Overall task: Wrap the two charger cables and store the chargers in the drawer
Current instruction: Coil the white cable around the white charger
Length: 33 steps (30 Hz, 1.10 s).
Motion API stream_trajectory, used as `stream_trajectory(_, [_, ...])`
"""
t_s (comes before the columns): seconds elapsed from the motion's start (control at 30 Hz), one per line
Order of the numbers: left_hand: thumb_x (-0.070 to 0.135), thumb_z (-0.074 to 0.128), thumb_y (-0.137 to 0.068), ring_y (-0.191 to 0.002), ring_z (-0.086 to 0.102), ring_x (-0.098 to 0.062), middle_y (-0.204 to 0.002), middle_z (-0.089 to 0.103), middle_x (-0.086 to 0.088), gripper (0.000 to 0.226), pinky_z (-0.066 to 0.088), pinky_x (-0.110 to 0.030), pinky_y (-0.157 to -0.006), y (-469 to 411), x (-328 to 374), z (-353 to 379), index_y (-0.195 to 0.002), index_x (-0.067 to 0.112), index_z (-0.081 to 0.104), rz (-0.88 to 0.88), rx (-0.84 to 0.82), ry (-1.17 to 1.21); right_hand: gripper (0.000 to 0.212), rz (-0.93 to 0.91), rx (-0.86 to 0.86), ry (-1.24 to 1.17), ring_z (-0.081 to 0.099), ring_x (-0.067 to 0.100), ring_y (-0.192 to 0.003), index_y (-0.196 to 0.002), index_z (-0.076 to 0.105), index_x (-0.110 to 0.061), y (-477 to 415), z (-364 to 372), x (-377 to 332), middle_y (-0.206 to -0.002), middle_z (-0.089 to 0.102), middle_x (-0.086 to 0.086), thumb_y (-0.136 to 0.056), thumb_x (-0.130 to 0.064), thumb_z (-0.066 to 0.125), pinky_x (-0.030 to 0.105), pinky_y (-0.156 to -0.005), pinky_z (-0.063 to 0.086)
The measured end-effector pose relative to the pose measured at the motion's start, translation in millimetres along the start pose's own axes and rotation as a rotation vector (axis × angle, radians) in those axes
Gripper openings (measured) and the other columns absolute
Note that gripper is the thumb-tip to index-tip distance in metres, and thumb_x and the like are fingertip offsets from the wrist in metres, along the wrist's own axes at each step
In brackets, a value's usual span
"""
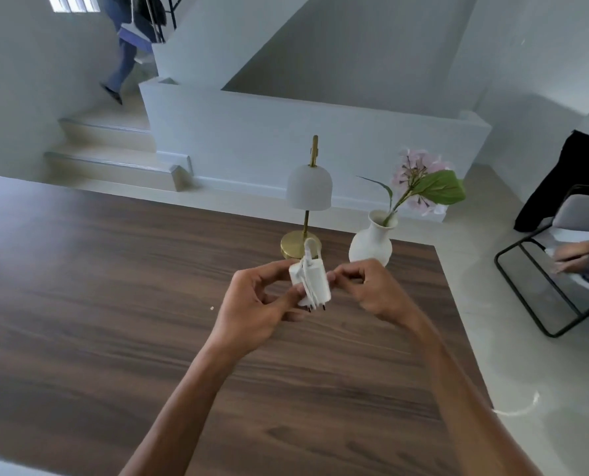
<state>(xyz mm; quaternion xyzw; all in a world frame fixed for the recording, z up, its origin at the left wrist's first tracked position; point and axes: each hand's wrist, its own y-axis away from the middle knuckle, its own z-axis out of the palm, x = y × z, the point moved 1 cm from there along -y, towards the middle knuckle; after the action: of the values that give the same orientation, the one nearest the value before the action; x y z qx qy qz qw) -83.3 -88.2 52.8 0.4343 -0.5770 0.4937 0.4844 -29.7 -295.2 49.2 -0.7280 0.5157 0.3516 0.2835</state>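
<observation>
A white charger (315, 281) with its white cable wound around the body is held above the wooden table (114, 286), prongs pointing down toward me. My left hand (258, 304) grips the charger from the left, thumb and fingers around its body. My right hand (368, 290) pinches the cable at the charger's right side. A loop of cable sticks up at the top of the charger. No second charger and no drawer are in view.
A small lamp (308, 190) with a white shade and brass base and a white vase (372, 242) with a pink flower stand just behind my hands. A black-framed chair (560, 269) and another person's hand are at the right. A person walks on the stairs, far left.
</observation>
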Motion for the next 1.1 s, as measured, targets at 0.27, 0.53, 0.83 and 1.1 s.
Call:
stream_trajectory(0.27, [0.016, 0.076, -0.086, -0.072, 0.079, -0.011, -0.121, 0.074, 0.002, 0.046, 0.066, -0.030, -0.068, -4, -19, 10, -0.131, 0.015, 0.066, -0.006, 0.276, -0.247, 0.022, -0.001, -0.058, 0.165, 0.067, 0.010, -0.073, -0.086, 0.077, -0.027, 48, 32, -20, -0.075, 0.074, -0.007, -0.097, -0.036, 0.060, 0.038, -0.079, 0.057])
stream_trajectory(0.53, [0.017, 0.076, -0.088, -0.094, 0.076, -0.010, -0.126, 0.071, 0.007, 0.042, 0.063, -0.029, -0.083, 3, -15, 20, -0.129, 0.021, 0.067, 0.072, -0.027, -0.573, 0.023, -0.078, 0.095, 0.314, 0.058, 0.000, -0.056, -0.080, 0.079, -0.026, 29, -26, -47, -0.061, 0.067, -0.013, -0.079, -0.049, 0.076, 0.018, -0.054, 0.042])
stream_trajectory(0.83, [0.001, 0.072, -0.086, -0.079, 0.080, -0.018, -0.117, 0.077, -0.001, 0.042, 0.063, -0.025, -0.061, 15, -8, 6, -0.127, 0.009, 0.068, 0.003, -0.083, -0.041, 0.041, -0.030, 0.095, -0.091, 0.068, 0.010, -0.076, -0.084, 0.080, -0.017, 7, -4, -5, -0.080, 0.078, 0.005, -0.078, -0.055, 0.067, 0.031, -0.079, 0.051])
stream_trajectory(1.1, [0.011, 0.076, -0.087, -0.078, 0.080, -0.015, -0.112, 0.077, 0.001, 0.038, 0.066, -0.035, -0.069, 12, -22, 0, -0.120, 0.028, 0.069, 0.013, 0.312, -0.127, 0.022, -0.002, -0.048, 0.121, 0.052, -0.001, -0.052, -0.091, 0.077, -0.024, 56, 59, -15, -0.055, 0.059, -0.027, -0.100, -0.029, 0.057, 0.016, -0.057, 0.036])
